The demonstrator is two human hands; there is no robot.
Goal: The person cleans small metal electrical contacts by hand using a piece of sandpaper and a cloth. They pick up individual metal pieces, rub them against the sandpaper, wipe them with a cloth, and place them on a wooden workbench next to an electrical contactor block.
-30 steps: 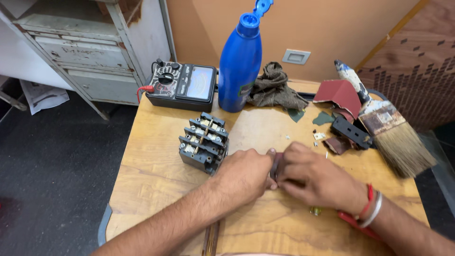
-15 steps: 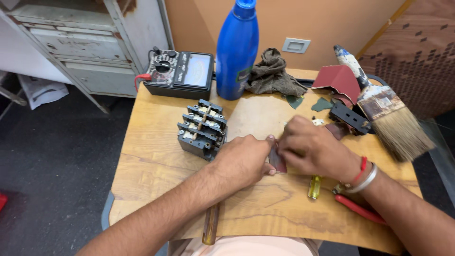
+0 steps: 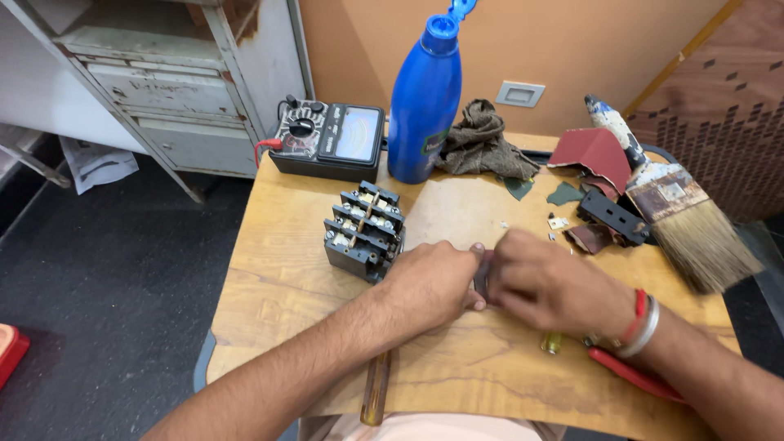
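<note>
On the small wooden table (image 3: 269,269) two hands meet in the middle; the left hand (image 3: 429,282) and the right hand (image 3: 551,286) are both curled shut around one small dark piece (image 3: 482,276), pinched between them, and most of it is hidden so its kind cannot be told; the right wrist wears two bands, one red and one silver. Just to the left of the hands stands one black block with rows of screws (image 3: 363,231); behind it sits one black meter (image 3: 328,140) with a pale dial window and a red wire at its side; next to that stands one tall blue bottle (image 3: 423,98) with a dark label low on its front; one brown rag (image 3: 482,143) lies beside the bottle. To the right lie one big paint brush (image 3: 682,216), one red sheet of sandpaper (image 3: 596,151) and one small black part (image 3: 612,216); one pair of red-handled pliers (image 3: 633,374) lies under the right arm; one white switch plate (image 3: 520,93) is on the orange wall.
</note>
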